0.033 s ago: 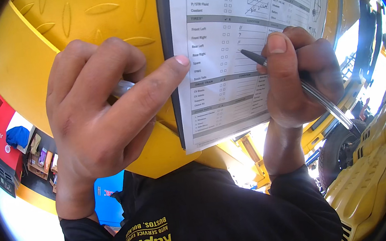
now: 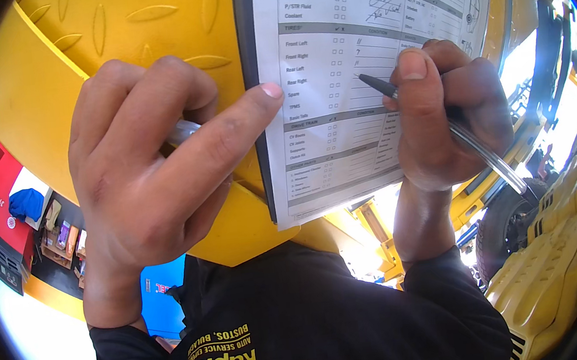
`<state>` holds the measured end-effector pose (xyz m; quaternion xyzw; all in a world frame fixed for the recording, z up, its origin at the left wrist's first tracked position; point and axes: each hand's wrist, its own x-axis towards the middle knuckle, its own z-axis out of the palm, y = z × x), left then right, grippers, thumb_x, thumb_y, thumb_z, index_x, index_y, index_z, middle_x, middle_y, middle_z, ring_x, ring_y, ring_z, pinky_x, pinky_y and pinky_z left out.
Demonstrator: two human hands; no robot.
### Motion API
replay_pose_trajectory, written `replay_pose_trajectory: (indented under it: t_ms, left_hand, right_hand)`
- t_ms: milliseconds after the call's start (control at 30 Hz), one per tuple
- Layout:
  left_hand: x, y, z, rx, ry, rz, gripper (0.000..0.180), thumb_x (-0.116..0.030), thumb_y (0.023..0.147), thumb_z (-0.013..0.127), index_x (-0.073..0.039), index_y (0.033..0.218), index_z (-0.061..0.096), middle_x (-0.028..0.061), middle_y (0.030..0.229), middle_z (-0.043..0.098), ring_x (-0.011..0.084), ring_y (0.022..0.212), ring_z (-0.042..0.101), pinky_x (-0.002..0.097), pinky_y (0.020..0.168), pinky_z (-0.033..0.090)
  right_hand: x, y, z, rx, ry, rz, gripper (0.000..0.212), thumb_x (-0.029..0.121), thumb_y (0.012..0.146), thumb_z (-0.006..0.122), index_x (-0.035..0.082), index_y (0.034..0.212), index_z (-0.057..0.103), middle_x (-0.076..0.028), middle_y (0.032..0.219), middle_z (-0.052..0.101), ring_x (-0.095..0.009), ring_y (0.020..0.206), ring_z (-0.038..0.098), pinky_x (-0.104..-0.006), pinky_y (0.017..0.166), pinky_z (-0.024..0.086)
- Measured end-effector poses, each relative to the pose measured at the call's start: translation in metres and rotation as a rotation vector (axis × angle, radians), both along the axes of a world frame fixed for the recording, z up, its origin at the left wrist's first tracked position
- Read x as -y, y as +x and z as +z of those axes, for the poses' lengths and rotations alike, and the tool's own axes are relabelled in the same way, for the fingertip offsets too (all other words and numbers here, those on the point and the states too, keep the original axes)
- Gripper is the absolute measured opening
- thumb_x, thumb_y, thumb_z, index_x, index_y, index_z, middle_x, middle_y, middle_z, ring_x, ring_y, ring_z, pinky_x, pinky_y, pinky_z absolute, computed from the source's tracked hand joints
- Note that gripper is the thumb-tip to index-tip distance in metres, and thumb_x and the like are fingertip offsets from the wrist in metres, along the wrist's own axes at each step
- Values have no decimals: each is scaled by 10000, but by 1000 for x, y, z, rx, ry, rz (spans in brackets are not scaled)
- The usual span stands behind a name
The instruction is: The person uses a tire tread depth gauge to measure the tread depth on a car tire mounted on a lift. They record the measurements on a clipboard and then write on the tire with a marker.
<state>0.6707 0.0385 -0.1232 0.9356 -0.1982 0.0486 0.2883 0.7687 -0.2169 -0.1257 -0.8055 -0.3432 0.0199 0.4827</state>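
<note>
A white printed paper form with ruled lines and small tick boxes (image 2: 310,112) lies on a thin dark board (image 2: 251,65), at the upper middle of the view. Short handwritten strokes stand on three of its lines, with a larger scribble higher up. The slim pen with a clear barrel and dark grey tip (image 2: 378,86) points at the line just below those strokes; whether the tip presses on the paper or hangs just over it, I cannot tell. Against the frame just before, nothing visible has shifted in hands, pen or paper, so the writing seems to be at a pause, or moving too slightly to see.

The right hand (image 2: 448,116) is closed around the pen, thumb on top and fingers curled beneath, with no gap to speak of. The left hand (image 2: 142,173) stretches its index finger to the form's left edge, the fingertip apparently touching it; the other fingers are bent inward. A whitish see-through object (image 2: 184,131) shows between them, mostly hidden, and how firmly it is gripped cannot be judged.

Beyond lies a yellow metal plate with raised oval treads (image 2: 154,12); below, the person's black shirt with yellow lettering (image 2: 295,318); rightward, a dark rubber tyre (image 2: 506,235).
</note>
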Motion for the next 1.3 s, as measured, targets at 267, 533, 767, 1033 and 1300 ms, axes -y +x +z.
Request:
replay_pose_trajectory:
  t_ms: [267,533,767,1033,1300]
  left_hand:
    - [-3,5,-10,29,-5,-12,430,32,790,624,-161,1157,742,50,852,598,193,764,520,292,637,441]
    - [-4,4,-12,41,-2,-11,434,33,786,620,-162,1155,741,55,845,595,195,762,521,297,630,440]
    - [-2,6,-14,55,-16,1,453,56,771,613,-158,1149,741,60,835,590,196,749,513,301,613,426]
    - [-5,5,-16,63,-15,-6,442,44,783,616,-154,1158,739,61,840,595,192,746,510,300,613,424]
    - [-5,6,-13,50,2,-15,444,40,782,616,-151,1163,740,57,826,588,191,738,507,297,608,418]
  right_hand:
    - [-3,7,-3,38,-13,-1,225,-19,936,617,52,783,469,-105,605,604,-62,454,489,-192,479,387]
    - [-6,5,-2,19,-4,-58,207,-2,940,616,61,800,478,-103,611,620,-55,446,481,-188,485,382]
    - [-6,9,-3,52,-54,-43,191,29,934,670,58,836,509,-106,620,641,-88,510,567,-198,534,434]
    - [-9,7,-5,46,-41,-74,198,24,929,681,58,837,510,-109,631,646,-103,541,589,-206,570,452]
    - [-10,7,-7,26,-7,-94,201,-4,926,672,55,834,503,-91,609,618,-107,547,585,-210,577,453]
